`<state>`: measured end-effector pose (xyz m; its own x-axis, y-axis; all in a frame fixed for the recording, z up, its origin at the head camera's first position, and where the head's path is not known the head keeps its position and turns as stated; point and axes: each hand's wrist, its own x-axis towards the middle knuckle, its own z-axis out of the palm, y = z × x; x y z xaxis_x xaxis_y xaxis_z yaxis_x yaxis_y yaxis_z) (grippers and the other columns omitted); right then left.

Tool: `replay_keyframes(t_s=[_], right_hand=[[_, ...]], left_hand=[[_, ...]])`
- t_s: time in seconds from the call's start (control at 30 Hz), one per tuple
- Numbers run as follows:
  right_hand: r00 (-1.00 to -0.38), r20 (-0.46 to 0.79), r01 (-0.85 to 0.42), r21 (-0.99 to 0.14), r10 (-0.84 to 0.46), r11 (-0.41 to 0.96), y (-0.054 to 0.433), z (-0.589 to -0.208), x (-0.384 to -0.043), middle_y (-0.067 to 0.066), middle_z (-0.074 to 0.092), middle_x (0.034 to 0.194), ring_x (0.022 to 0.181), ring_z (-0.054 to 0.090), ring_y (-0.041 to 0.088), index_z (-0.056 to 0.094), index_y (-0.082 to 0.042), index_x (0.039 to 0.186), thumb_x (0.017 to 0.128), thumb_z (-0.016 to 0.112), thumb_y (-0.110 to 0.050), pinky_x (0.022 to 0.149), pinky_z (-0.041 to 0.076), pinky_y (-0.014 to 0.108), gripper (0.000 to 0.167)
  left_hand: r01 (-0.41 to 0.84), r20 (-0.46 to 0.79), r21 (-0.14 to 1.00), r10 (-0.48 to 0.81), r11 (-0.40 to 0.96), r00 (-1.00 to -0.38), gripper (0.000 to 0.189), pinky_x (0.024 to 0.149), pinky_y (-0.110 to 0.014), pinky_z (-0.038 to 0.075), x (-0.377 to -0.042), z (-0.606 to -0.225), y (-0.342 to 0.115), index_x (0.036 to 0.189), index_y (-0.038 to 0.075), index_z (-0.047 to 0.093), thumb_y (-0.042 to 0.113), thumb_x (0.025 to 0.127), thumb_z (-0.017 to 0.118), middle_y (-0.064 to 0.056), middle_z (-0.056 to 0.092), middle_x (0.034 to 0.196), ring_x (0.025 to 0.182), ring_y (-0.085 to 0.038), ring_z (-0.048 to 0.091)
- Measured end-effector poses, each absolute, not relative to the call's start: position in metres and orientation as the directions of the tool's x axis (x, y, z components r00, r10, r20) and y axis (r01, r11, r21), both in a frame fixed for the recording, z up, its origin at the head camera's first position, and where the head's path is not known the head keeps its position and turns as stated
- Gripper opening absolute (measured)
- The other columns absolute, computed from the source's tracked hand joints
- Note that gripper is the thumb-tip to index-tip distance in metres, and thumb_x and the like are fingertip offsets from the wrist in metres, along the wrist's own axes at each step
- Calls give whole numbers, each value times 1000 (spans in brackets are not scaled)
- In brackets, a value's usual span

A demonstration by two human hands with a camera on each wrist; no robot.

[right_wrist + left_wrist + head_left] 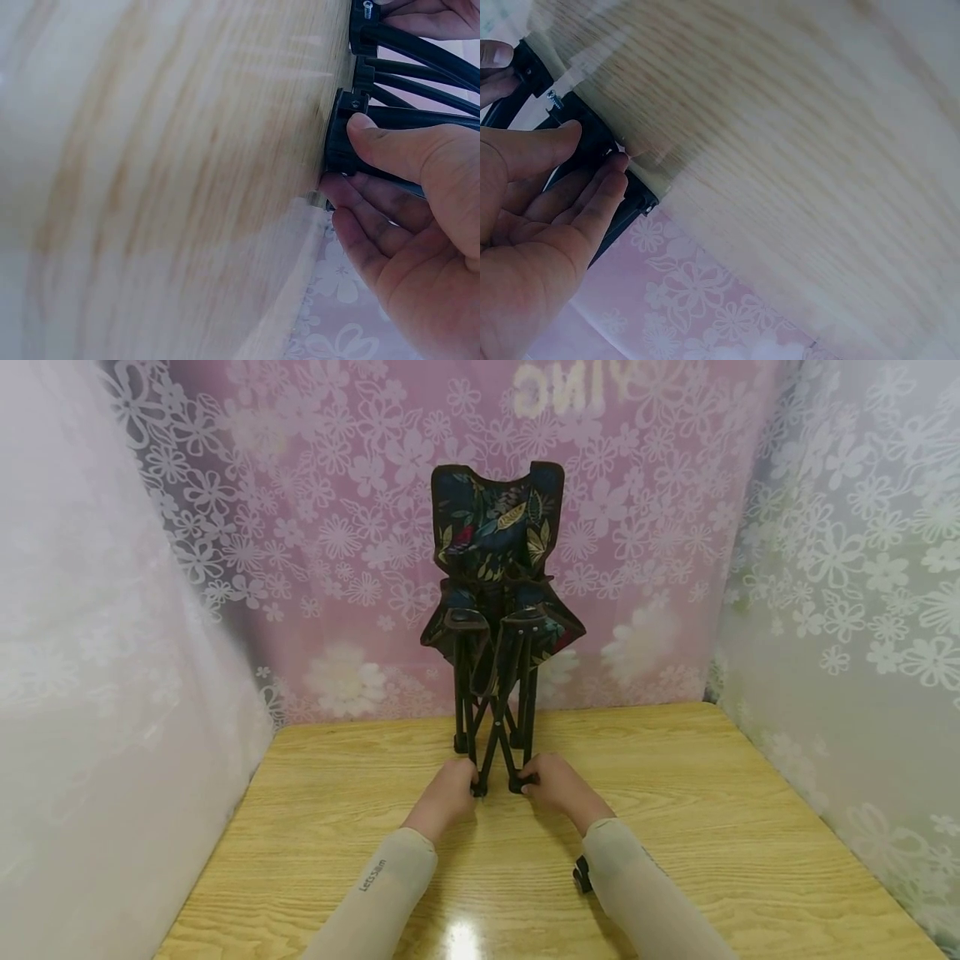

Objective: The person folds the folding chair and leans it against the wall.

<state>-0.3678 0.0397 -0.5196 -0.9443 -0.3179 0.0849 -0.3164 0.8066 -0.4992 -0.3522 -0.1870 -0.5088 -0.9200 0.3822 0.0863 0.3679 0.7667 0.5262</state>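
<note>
A folding camp chair with dark, leaf-patterned fabric stands upright, partly folded, on the table. Its thin black legs cross in front. My left hand pinches the black plastic foot of the left front leg; up close in the left wrist view, thumb and fingers lie on either side of that foot, with a small screw beside it. On the other side, my right hand grips the right front foot, its thumb on top and fingertips underneath. The back feet are untouched.
The wood-grain table runs back to a pink flowered curtain. Pale curtains hang along the left and right. A small black object lies beside my right forearm, partly covered by the sleeve.
</note>
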Motion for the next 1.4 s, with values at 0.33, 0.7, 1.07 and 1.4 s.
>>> replay_keyframes(t_s=[0.33, 0.7, 1.07, 1.4], right_hand=[[-941, 92, -325, -503, -325, 801, 40, -517, -364, 18, 76, 123, 118, 72, 37, 81, -3, 118, 96, 77, -5, 99, 61, 50, 22], [-949, 73, -300, -506, -307, 809, 38, -516, -365, 18, 74, 126, 113, 72, 33, 80, -4, 120, 97, 76, -6, 93, 62, 47, 23], [-948, 94, -311, -485, -305, 817, 36, -518, -370, 18, 74, 125, 112, 72, 34, 80, -3, 119, 97, 76, -7, 93, 63, 47, 23], [-950, 88, -305, -470, -300, 828, 36, -518, -369, 17, 74, 124, 107, 74, 32, 81, -4, 119, 97, 77, -8, 92, 63, 46, 23]], left_hand=[[364, 90, 544, 379, 756, -921, 30, 103, -48, 59, -352, -511, -188, 118, -7, 70, -14, 88, 69, -26, 69, 128, 125, -41, 66], [354, 87, 551, 370, 755, -925, 31, 104, -48, 59, -351, -510, -188, 120, -7, 69, -14, 90, 68, -26, 68, 130, 127, -41, 65], [353, 96, 553, 363, 755, -927, 32, 109, -49, 56, -356, -513, -189, 121, -6, 70, -15, 91, 64, -25, 68, 130, 128, -40, 65], [353, 95, 561, 365, 749, -926, 34, 107, -49, 57, -359, -514, -189, 123, -7, 70, -16, 91, 63, -27, 69, 131, 129, -41, 65]])
